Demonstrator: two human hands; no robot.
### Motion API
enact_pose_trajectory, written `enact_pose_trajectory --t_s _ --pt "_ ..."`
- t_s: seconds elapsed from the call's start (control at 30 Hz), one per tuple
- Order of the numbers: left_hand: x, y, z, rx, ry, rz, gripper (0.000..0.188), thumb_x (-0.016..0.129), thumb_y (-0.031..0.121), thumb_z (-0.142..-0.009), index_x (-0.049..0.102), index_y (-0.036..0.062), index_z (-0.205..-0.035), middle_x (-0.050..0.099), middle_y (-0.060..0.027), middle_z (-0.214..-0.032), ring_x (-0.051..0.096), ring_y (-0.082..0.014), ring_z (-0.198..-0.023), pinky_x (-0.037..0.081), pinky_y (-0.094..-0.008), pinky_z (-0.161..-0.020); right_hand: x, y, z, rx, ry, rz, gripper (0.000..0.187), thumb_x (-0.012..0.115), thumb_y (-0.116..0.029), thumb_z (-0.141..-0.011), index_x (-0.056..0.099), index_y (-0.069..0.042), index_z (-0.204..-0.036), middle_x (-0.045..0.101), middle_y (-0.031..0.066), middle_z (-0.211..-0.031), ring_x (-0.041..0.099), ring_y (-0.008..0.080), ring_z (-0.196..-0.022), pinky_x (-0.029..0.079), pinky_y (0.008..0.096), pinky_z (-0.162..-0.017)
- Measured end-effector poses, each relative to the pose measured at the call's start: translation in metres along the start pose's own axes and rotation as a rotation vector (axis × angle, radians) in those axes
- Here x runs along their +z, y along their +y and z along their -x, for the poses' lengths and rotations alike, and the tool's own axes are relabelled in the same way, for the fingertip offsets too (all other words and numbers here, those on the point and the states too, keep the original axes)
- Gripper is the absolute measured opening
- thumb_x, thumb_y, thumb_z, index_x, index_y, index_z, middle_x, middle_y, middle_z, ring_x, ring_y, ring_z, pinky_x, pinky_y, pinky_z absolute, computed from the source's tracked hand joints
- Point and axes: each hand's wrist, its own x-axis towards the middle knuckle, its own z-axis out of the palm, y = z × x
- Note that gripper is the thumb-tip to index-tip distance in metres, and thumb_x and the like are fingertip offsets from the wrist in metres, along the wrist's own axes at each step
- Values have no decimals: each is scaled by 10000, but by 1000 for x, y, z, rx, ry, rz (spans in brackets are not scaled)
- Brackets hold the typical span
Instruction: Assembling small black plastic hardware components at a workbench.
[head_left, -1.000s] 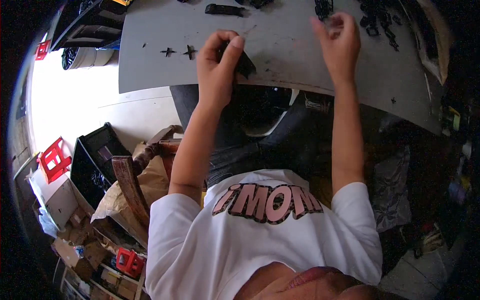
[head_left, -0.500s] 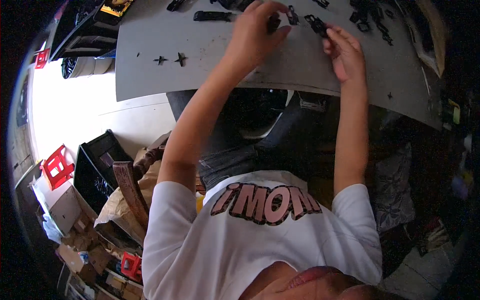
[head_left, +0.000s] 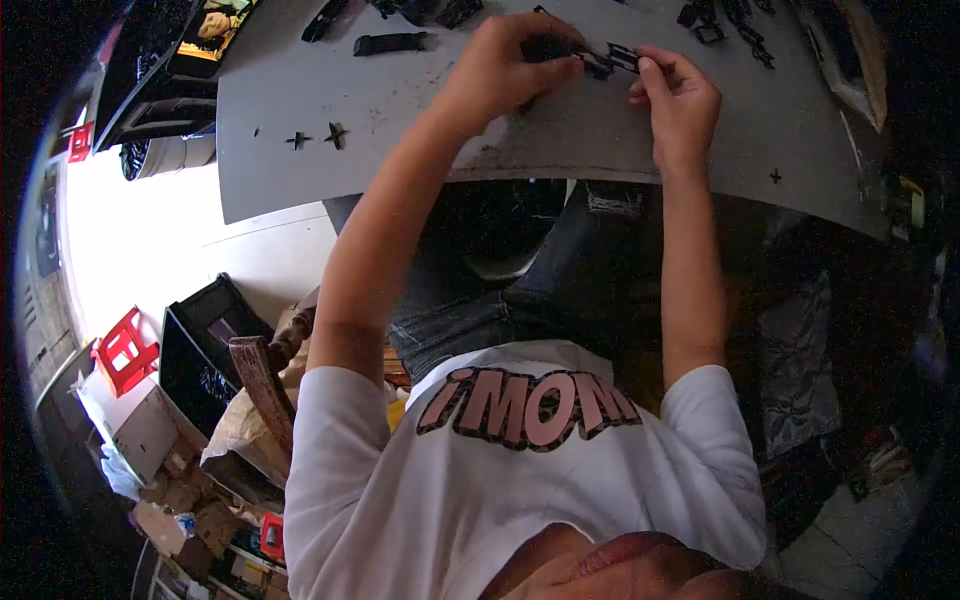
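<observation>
Over the grey tabletop (head_left: 400,110), my left hand (head_left: 507,72) is curled with thumb and fingers around a dark part (head_left: 548,48), mostly hidden by the fingers. My right hand (head_left: 682,100) pinches a black openwork plastic piece (head_left: 622,57) between thumb and fingertips. Between the two hands, a small black jointed part (head_left: 597,66) meets the openwork piece; whether they are joined is too small to tell. A black bar-shaped piece (head_left: 390,43) lies to the left of my left hand.
More black parts lie at the table's far edge (head_left: 325,20) and far right (head_left: 745,30). Small black cross-shaped bits (head_left: 335,136) rest at left, another cross (head_left: 775,176) at right. A phone (head_left: 208,40) with a lit screen stands far left. A wooden chair arm (head_left: 262,385) is beside me.
My hands have come closer together, bringing the openwork piece in my right hand up to the part by my left fingertips. The whole view has shifted slightly.
</observation>
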Motion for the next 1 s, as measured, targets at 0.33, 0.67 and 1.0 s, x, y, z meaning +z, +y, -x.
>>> enact_pose_trajectory --t_s 0.33,0.67,1.0 --pt "12 -7 -4 367 -175 -822 202 584 121 -722 673 160 -900 624 -100 -887 621 -298 -816 508 -404 -675 -74 39 -75 -635 114 1002 251 514 -174 -903 589 -163 -1142 556 75 -1151 594 253 -910 490 387 -739" --pt "-66 -2 55 195 575 -859 195 598 -6 -763 602 -16 -958 609 -154 -959 608 -297 -711 479 -341 -610 -88 16 -64 -382 -104 1091 255 488 -214 -923 585 -141 -1148 579 72 -1132 588 249 -957 479 366 -800" --pt "-90 -50 67 112 520 -1032 179 603 188 -791 613 135 -962 620 -113 -957 619 -307 -781 486 -381 -633 -102 27 -61 -197 -310 537 266 579 -250 -883 621 -100 -1099 596 55 -932 594 181 -904 481 339 -777"
